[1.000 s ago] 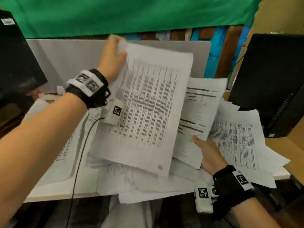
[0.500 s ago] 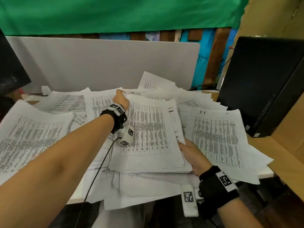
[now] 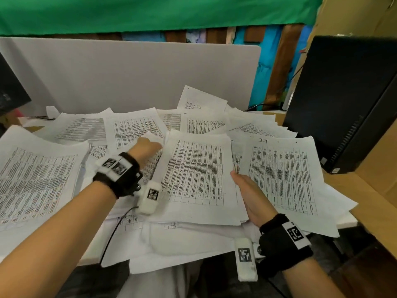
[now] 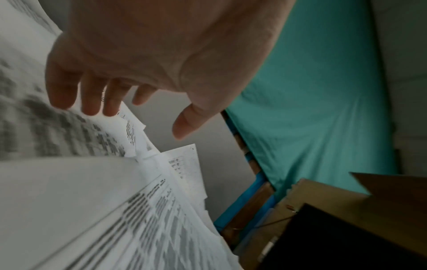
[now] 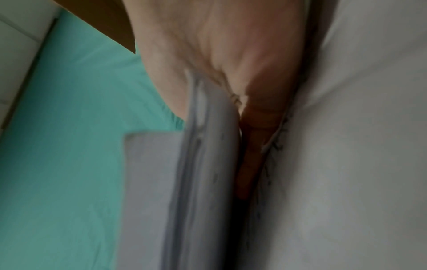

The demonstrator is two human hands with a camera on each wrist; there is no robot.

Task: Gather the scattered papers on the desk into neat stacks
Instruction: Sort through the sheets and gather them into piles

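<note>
A: Where are the papers (image 3: pixel 137 127)?
B: All over the counter (image 3: pixel 345 219), overlapping from the left edge to the right, some hanging off the near edge. A stack (image 3: pixel 197 179) sits in the middle, printed tables facing up.

A: What is the right hand (image 3: pixel 252 195) doing?
B: It grips the stack at its right edge, near the near corner. In the right wrist view the thumb lies on one side of the sheets and the fingers (image 5: pixel 250 155) run along the other, so the sheets are pinched between them.

A: And the left hand (image 3: pixel 146 148)?
B: It reaches to the far left of the stack, over a loose sheet. In the left wrist view its fingers (image 4: pixel 92 98) are straight and a little spread, the tips at the edge of a sheet, the thumb held apart. They curl round nothing.

A: Anything else nearby?
B: A sheet marked "IT" (image 3: pixel 281 175) lies just right of the stack, partly under the right hand. A black case (image 3: pixel 343 100) stands at the right, a grey panel (image 3: pixel 129 76) behind the papers, a green cloth (image 3: pixel 150 11) above it.
</note>
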